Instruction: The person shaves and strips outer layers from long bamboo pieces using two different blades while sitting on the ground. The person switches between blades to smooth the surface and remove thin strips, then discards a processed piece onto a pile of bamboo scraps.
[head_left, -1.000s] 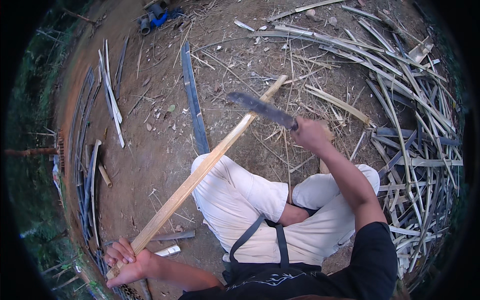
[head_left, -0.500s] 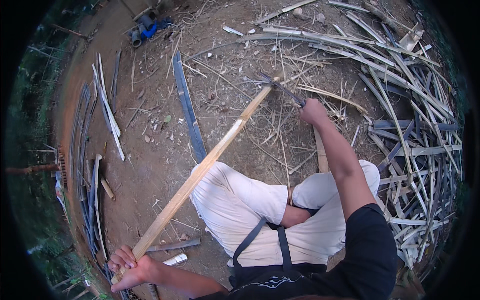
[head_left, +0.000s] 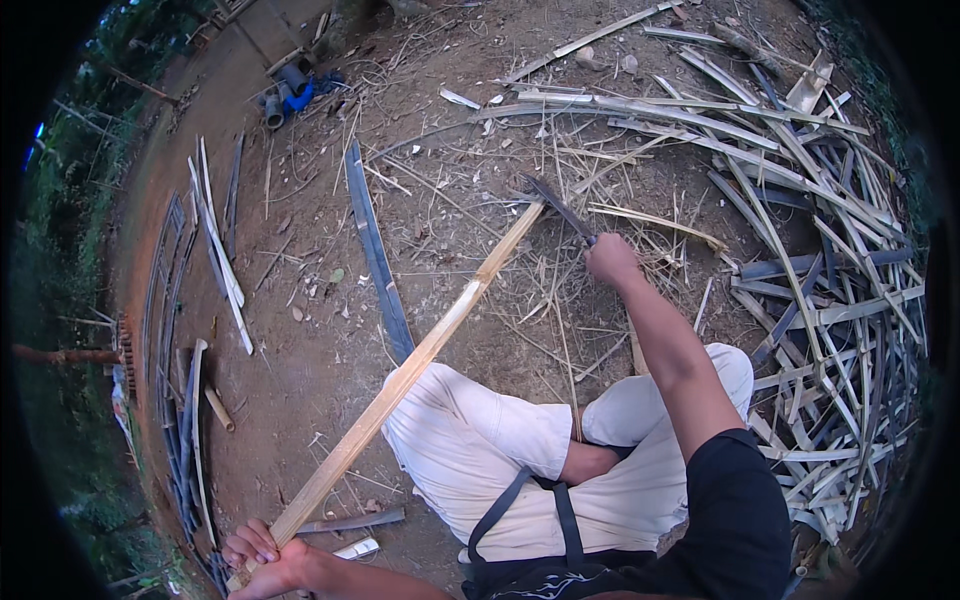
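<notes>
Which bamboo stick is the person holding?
The long pale bamboo strip lying across the lap; the left hand grips its near end. The other strips lie loose on the ground.

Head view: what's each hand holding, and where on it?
Left hand grips the long bamboo strip at its near end. Right hand grips the knife by its handle, blade at the strip's far end.

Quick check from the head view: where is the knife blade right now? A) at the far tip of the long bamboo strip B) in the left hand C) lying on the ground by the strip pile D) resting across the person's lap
A: the right hand holds the knife with its blade at the far end of the bamboo strip, while the left hand grips the near end.
</notes>
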